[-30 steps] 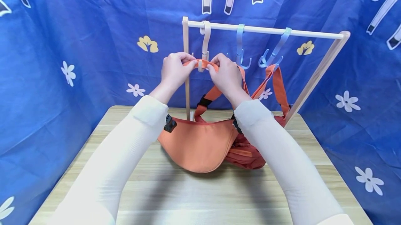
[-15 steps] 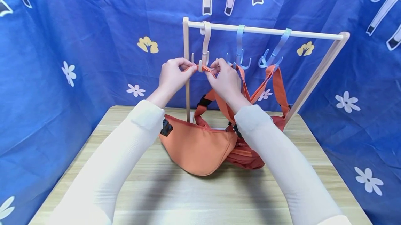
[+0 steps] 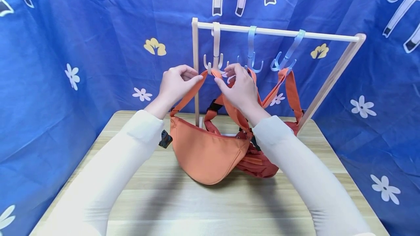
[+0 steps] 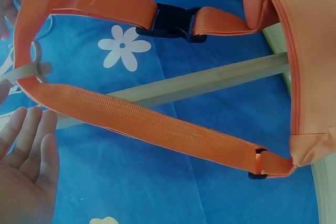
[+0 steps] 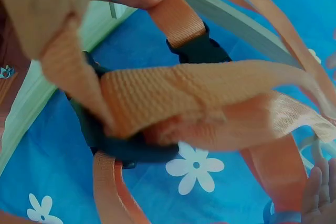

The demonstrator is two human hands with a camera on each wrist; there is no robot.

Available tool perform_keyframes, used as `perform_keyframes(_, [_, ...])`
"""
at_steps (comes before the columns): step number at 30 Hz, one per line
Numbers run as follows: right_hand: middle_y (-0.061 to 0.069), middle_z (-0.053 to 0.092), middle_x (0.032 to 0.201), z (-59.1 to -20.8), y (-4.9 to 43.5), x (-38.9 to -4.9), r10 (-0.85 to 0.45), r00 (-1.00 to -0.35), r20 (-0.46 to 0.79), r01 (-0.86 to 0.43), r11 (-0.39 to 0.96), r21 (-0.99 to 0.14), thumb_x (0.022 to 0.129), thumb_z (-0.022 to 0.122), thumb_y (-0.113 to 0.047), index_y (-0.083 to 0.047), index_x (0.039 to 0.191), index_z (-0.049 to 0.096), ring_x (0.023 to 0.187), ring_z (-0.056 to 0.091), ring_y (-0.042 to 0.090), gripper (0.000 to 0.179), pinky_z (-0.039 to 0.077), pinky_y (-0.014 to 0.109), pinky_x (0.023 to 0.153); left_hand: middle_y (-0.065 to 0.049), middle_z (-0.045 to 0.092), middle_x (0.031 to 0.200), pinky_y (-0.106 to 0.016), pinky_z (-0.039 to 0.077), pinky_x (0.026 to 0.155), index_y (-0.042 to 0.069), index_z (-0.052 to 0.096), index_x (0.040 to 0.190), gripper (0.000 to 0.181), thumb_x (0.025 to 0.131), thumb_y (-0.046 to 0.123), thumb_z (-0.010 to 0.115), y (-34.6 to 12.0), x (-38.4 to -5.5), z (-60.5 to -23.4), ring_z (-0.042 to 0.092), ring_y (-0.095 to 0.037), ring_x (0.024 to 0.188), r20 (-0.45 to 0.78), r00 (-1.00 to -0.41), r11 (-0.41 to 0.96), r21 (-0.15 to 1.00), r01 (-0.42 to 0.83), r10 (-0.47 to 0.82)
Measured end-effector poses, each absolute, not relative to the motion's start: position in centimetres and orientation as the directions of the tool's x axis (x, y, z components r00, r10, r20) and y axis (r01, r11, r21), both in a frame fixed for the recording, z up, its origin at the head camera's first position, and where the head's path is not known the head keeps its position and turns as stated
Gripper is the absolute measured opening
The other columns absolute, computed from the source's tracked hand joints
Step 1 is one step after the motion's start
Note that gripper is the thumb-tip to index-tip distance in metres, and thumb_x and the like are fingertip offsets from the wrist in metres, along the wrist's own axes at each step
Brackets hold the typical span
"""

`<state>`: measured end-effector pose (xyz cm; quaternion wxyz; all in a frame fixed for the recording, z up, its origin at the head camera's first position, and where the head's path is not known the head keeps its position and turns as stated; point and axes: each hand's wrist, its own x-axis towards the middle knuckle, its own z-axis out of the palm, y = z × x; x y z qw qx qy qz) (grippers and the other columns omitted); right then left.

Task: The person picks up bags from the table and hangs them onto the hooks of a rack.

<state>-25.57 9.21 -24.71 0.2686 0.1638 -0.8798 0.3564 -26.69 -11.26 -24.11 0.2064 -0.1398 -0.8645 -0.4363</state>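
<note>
An orange half-moon shoulder bag [image 3: 210, 152] hangs by its strap [image 3: 190, 95] from a beige multi-prong hook [image 3: 216, 42]. My left hand [image 3: 174, 87] is just left of the strap's top, its fingers loose around nothing. In the left wrist view, those fingers [image 4: 32, 135] are straight, beside the strap [image 4: 131, 116]. My right hand [image 3: 242, 88] hovers close to the strap's other side, thumb and fingers apart. Only a few of its fingers [image 5: 317, 187] show at the edge of the right wrist view. A black buckle [image 4: 176, 22] joins the strap.
A dark red bag [image 3: 260, 165] hangs behind by orange straps from blue hooks [image 3: 288, 55]. The hooks sit on the white rail [image 3: 275, 31] of a wooden rack [image 3: 333, 82], on a wood-grain table [image 3: 197, 214]. Blue patterned cloth [image 3: 115, 46] surrounds the table.
Both hands have let go of the orange strap and spread slightly apart. The strap settles on the beige hook, which has turned a little. The orange bag hangs straighter, its left strap now visible.
</note>
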Motion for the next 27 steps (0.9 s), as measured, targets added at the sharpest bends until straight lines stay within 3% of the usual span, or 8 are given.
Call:
perform_keyframes(11, [-0.002, 0.061, 0.084, -24.5, 11.8, -23.4, -0.134, -0.817, 0.56, -0.496, 0.658, -0.566, 0.09, 0.065, -0.032, -0.014, 0.102, 0.06, 0.071, 0.056, 0.012, 0.022, 0.046, 0.03, 0.065, -0.007, 0.07, 0.088, -0.032, 0.049, 0.07, 0.008, 0.07, 0.099, 0.029, 0.085, 0.034, 0.072, -13.2, -25.1, -24.7, 0.064, -0.018, 0.076, 0.476, -0.876, 0.632, 0.656, 0.412, 0.077])
perform_keyframes(27, [0.0, 0.062, 0.078, -26.2, 18.1, -20.5, -0.104, -0.824, 0.557, -0.448, 0.721, -0.528, 0.091, 0.063, -0.037, -0.012, 0.097, 0.063, 0.07, 0.057, 0.014, 0.025, 0.044, 0.033, 0.063, -0.009, 0.07, 0.089, -0.038, 0.047, 0.072, 0.009, 0.071, 0.1, 0.032, 0.086, 0.038, 0.07, -18.8, -20.6, -26.3, 0.063, -0.022, 0.077, 0.433, -0.901, 0.713, 0.624, 0.32, 0.026])
